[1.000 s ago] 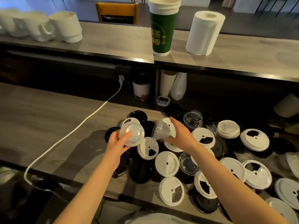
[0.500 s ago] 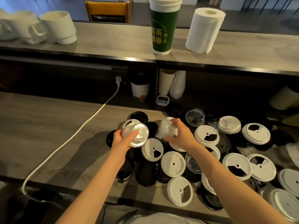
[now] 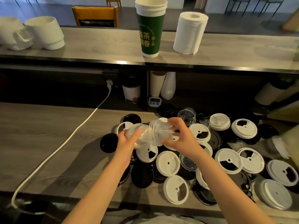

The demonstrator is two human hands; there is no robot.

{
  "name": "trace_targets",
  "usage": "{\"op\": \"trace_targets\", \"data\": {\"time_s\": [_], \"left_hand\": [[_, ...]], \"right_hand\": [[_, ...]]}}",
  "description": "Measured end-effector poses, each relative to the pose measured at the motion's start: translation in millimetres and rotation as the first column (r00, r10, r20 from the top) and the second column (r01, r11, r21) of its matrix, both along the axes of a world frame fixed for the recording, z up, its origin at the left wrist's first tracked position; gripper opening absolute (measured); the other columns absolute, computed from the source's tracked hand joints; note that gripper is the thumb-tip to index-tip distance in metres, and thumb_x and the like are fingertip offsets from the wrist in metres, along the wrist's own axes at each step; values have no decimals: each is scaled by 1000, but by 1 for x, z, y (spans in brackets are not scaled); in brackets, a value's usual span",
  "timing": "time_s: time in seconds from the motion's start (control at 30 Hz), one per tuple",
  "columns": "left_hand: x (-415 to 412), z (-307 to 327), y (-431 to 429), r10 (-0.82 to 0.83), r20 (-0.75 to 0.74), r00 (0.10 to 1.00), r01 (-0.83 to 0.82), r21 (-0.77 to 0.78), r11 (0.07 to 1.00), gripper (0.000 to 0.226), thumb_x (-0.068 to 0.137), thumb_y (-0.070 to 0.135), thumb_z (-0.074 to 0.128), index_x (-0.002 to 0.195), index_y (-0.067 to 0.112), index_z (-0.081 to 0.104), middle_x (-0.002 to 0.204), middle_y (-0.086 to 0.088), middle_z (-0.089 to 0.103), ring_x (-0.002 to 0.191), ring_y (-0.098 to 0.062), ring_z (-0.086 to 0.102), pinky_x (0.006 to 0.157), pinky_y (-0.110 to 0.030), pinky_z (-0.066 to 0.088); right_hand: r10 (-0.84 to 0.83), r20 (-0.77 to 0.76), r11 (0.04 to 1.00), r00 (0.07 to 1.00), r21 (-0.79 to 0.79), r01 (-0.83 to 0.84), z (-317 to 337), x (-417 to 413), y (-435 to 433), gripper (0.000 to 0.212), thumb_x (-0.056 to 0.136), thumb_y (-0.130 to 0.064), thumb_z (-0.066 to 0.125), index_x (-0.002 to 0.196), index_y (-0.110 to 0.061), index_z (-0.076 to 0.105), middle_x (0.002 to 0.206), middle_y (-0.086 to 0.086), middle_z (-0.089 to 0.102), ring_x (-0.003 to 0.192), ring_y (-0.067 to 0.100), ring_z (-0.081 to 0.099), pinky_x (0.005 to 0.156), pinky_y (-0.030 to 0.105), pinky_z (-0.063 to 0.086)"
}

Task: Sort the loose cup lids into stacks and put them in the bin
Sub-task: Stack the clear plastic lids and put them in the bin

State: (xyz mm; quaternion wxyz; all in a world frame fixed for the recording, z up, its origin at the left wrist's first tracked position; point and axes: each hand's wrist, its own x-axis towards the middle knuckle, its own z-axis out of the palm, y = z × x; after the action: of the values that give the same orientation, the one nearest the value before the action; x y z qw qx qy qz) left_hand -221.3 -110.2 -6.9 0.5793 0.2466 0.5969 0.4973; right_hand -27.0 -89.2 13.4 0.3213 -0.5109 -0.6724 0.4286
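While left grip (image 3: 127, 140), right grip (image 3: 178, 139) hold lids (image 3: 159, 131) (clear)

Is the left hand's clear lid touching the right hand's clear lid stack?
Cannot tell. In the head view the clear lid and the clear lid stack overlap; transparent plastic hides contact or gap.

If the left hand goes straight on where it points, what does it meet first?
Probably the clear lid stack in the right hand; the single lid in the left hand looks almost against it.
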Motion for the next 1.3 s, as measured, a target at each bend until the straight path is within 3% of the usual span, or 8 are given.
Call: {"op": "trace_targets", "data": {"time_s": [0.17, 0.33, 0.5, 0.73, 0.93, 1.07, 1.2, 1.3], "left_hand": [[10, 6, -5, -117, 31, 993, 115, 38, 993, 85, 69, 67, 57, 132, 11, 44, 125, -10, 60, 113, -21, 60, 96, -40, 48], [13, 4, -15, -142, -22, 990, 143, 53, 988, 53, 90, 51, 48, 128, 17, 37, 123, -7, 53, 113, -21, 54, 98, -41, 46], [20, 7, -23, -154, -30, 988, 155, 69, 985, 57, 84, 51, 50, 128, 16, 36, 121, -7, 52, 111, -21, 54, 83, -30, 48], [30, 16, -29, -149, 85, 985, 142, 85, 986, 46, 84, 39, 54, 121, 15, 42, 118, -7, 57, 105, -19, 59, 78, -28, 50], [47, 20, -23, -188, 119, 975, 174, 118, 978, 29, 94, 33, 45, 119, 17, 44, 116, -6, 58, 99, -15, 60, 77, -26, 48], [78, 29, -16, -263, 114, 958, 247, 135, 960, 31, 96, 29, 44, 122, 15, 43, 116, -7, 56, 100, -18, 59, 75, -28, 49], [115, 31, -6, -403, -20, 915, 401, 157, 903, 23, 90, 43, 53, 109, 30, 51, 123, -7, 55, 112, -22, 55, 97, -42, 46], [151, 40, -4, -487, -100, 868, 497, 168, 851, 34, 81, 51, 51, 109, 31, 53, 119, -2, 56, 113, -22, 55, 100, -45, 45]], "right_hand": [[47, 230, 991, 972, 111, -74, 13, -6, -12, 61, 72, -29, 79, 122, -32, 44, 113, -19, 46, 107, 5, 42, 84, 12, 37], [40, 402, 951, 915, 265, -158, 23, -8, -24, 70, 75, -32, 76, 137, -25, 45, 126, -10, 51, 116, 14, 39, 95, 26, 38], [-14, 525, 877, 851, 416, -241, 18, -15, -34, 70, 73, -29, 76, 136, -20, 49, 125, 3, 55, 109, 24, 42, 84, 30, 41], [70, 305, 932, 950, 319, -171, 12, -8, -36, 83, 70, -33, 81, 142, -27, 38, 133, -7, 50, 114, 9, 40, 96, 26, 36], [-70, -171, 995, 983, -77, 57, 25, 23, -42, 61, 82, -43, 66, 136, -42, 38, 135, -19, 46, 122, -6, 44, 98, 21, 40], [-153, -255, 946, 955, -317, 66, 27, 49, -48, 63, 82, -55, 51, 141, -38, 35, 138, -16, 45, 124, 3, 46, 103, 31, 40], [-223, -350, 944, 910, -311, 112, 25, 86, -57, 45, 84, -44, 53, 128, -35, 53, 123, -9, 62, 115, 11, 57, 99, 37, 47], [-288, -430, 930, 856, -341, 141, 25, 120, -62, 57, 77, -51, 60, 130, -32, 52, 127, -5, 59, 118, 16, 57, 96, 41, 48]]}}
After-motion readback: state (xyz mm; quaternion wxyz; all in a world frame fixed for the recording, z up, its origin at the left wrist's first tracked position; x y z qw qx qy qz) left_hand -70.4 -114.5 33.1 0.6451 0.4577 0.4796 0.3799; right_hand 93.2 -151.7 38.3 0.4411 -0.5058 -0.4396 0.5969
